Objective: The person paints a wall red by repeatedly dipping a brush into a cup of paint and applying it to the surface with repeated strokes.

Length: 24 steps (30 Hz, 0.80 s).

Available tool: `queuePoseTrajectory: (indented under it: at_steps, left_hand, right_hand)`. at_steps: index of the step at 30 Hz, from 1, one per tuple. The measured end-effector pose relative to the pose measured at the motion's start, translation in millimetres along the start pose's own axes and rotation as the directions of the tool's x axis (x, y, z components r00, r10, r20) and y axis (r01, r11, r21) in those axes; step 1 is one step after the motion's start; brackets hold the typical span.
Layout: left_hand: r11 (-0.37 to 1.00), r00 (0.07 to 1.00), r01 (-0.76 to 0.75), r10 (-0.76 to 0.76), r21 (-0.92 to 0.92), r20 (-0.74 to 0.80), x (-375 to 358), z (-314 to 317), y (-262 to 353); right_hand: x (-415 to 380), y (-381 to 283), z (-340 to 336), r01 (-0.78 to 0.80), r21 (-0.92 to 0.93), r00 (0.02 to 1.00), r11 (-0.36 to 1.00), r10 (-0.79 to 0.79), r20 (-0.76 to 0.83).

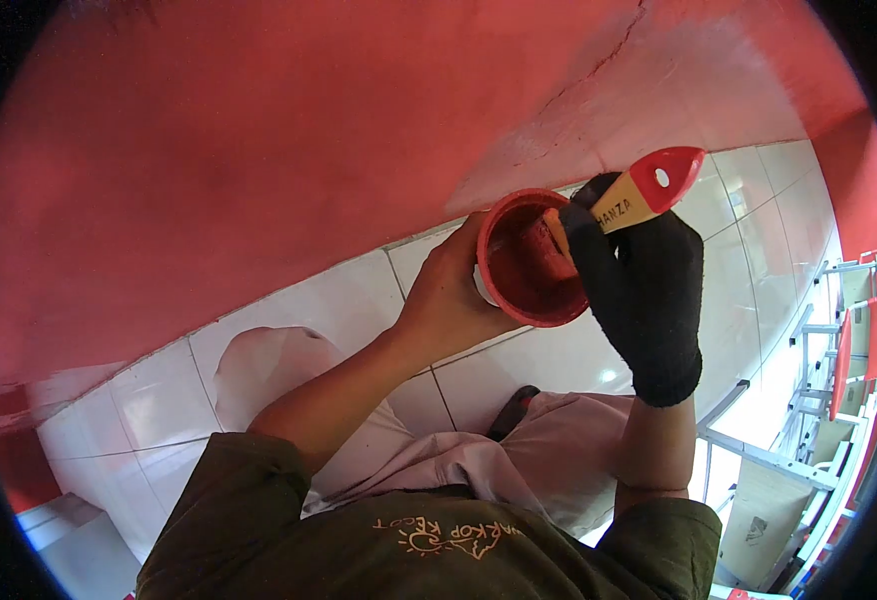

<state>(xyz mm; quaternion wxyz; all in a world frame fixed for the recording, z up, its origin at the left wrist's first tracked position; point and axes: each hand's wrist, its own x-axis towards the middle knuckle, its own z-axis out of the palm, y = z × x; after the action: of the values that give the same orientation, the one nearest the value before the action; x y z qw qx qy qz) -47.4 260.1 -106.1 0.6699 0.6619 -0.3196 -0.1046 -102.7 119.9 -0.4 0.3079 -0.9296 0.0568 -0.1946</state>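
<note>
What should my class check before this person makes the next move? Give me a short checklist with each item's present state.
1. Cup secure: ok. The bare left hand is wrapped around the red cup.
2. Brush in hand: ok. The right hand grips the brush by its handle.
3. Brush head within the cup: ok. The brush head is inside the rim.
4. Both hands gloved: not ok. Only the right wears a black glove.
5. Wall free of cracks: not ok. The red wall has a crack near the top of the view.
6. Enough paint in the cup: cannot tell. Its depth is unclear.
</note>
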Motion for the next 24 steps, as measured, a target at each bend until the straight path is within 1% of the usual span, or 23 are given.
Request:
queuePoseTrajectory:
  at_steps: [3, 7, 9, 13, 15, 16, 18, 19, 20, 22, 24]
  left_hand:
    - [1.0, 1.0, 0.022, -0.022, -0.011, -0.001, 0, 0, -6]
    - [1.0, 1.0, 0.019, -0.02, 0.016, 0.005, 1, 0, -6]
    - [0.999, 0.999, 0.048, -0.048, -0.024, 0.016, 3, 1, -6]
    - [1.0, 1.0, 0.024, -0.024, 0.009, 0.007, 3, 3, -5]
    - [0.997, 0.999, 0.047, -0.047, -0.054, 0.005, 4, 3, -5]
    - [0.998, 0.999, 0.044, -0.044, -0.052, 0.006, 5, 3, -4]
    - [0.996, 1.0, 0.026, -0.026, 0.082, -0.005, 7, 1, 1]
    - [0.996, 1.0, 0.021, -0.021, 0.084, -0.005, 8, 1, 2]
    - [0.996, 0.999, 0.034, -0.034, 0.083, -0.003, 8, 1, 2]
    - [0.996, 0.999, 0.039, -0.04, 0.083, 0.0, 10, 2, 0]
    - [0.999, 1.0, 0.024, -0.024, 0.043, -0.01, 10, 4, -7]
  right_hand:
    - [1, 1, 1, 0.013, -0.026, 1.0, 1.0, -0.013, 0.015]
    - [2, 3, 3, -0.006, -0.014, 1.0, 1.0, 0.007, 0.014]
    - [3, 6, 2, -0.024, -0.052, 0.998, 0.998, 0.028, 0.063]
    - [5, 7, 0, -0.04, -0.049, 0.998, 0.998, 0.043, 0.041]
    - [6, 9, -1, -0.014, 0.11, 0.999, 0.994, 0.018, -0.037]
    - [7, 9, -4, -0.012, 0.11, 0.999, 0.994, 0.017, -0.04]
    - [9, 10, -11, -0.148, 0.295, 0.982, 0.944, 0.175, -0.068]
    - [10, 14, -11, -0.148, 0.286, 0.97, 0.947, 0.196, -0.147]
    - [12, 16, -14, -0.142, 0.286, 0.97, 0.948, 0.192, -0.152]
    - [16, 20, -19, -0.26, 0.372, 0.923, 0.891, 0.342, -0.177]
    - [18, 29, -20, -0.271, 0.405, 0.918, 0.873, 0.362, -0.164]
